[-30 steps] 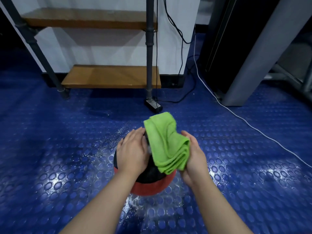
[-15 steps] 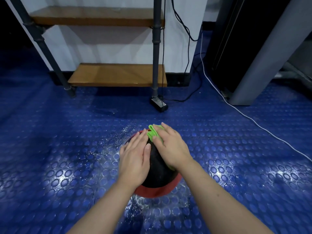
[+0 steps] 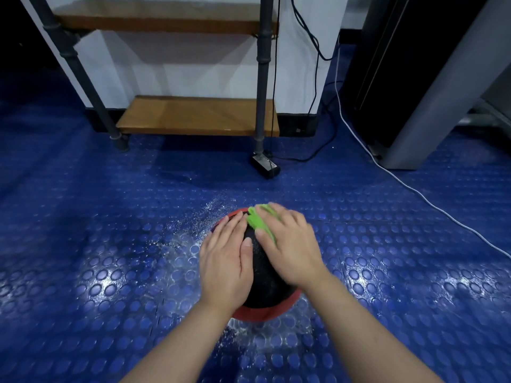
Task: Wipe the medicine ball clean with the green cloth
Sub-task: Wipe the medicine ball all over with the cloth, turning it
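- Left hand [image 3: 225, 261], lower centre of frame: fingers straight and close together, palm laid flat on the ball's left flank, holding nothing.
- Right hand [image 3: 287, 244], just right of it: fingers stretched, pressing the green cloth [image 3: 255, 222] down. The hand is blurred, so whether the thumb hooks a fold is unclear.
- Green cloth: soft bunched fabric, mostly under the right hand, with a strip showing between the two hands.
- Medicine ball [image 3: 265, 283]: round, pebbled black top, red band beneath, resting on the floor under both hands.
- Floor [image 3: 110, 244]: glossy blue rubber with raised round studs. Pale speckles [image 3: 193, 230] and a wet sheen ring the ball.
- Shelf unit [image 3: 199, 114], upper middle: grey pipe frame, two wooden boards.
- Black cable [image 3: 318, 150] and white cable [image 3: 414, 189], trailing right of the shelf.
- Grey panel [image 3: 431, 106], upper right.
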The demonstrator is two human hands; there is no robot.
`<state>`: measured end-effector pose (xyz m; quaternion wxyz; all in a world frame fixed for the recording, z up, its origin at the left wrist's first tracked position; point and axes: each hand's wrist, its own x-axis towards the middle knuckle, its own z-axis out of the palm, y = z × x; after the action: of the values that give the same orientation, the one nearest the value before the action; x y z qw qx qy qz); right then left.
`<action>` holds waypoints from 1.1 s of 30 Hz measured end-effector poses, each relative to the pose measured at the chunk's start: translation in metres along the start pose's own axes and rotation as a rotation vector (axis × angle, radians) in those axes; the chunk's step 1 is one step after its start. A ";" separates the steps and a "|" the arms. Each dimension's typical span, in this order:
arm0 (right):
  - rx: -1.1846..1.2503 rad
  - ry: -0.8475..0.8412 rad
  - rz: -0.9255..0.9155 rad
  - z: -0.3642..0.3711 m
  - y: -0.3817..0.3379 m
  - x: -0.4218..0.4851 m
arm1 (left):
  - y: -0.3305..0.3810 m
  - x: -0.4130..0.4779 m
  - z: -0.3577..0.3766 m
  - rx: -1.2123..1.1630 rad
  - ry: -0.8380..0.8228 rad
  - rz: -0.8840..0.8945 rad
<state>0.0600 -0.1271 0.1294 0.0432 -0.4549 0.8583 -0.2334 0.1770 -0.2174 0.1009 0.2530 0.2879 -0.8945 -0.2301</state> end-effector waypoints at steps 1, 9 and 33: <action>0.009 -0.035 0.077 -0.003 0.001 0.008 | 0.000 -0.004 0.000 0.003 0.003 0.012; 0.163 0.123 0.140 0.006 -0.015 -0.003 | 0.003 0.004 -0.001 0.012 0.002 -0.041; 0.118 -0.035 0.340 0.001 -0.024 0.010 | 0.008 -0.002 0.000 0.043 0.044 -0.003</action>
<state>0.0730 -0.1468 0.1406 0.1236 -0.3039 0.9068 -0.2647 0.1754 -0.2103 0.1043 0.2661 0.2997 -0.8931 -0.2045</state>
